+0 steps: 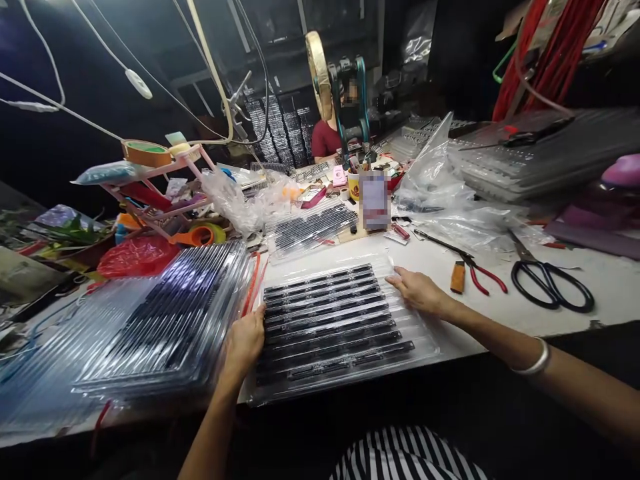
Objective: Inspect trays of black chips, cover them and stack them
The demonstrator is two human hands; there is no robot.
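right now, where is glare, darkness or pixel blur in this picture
Head view: whitish glare on the clear ribbed plastic trays stacked at left and on the front clear plastic tray of black strips; head view: dark background around the teal metal machine; head view: blocky pixelation over the upright rectangle.
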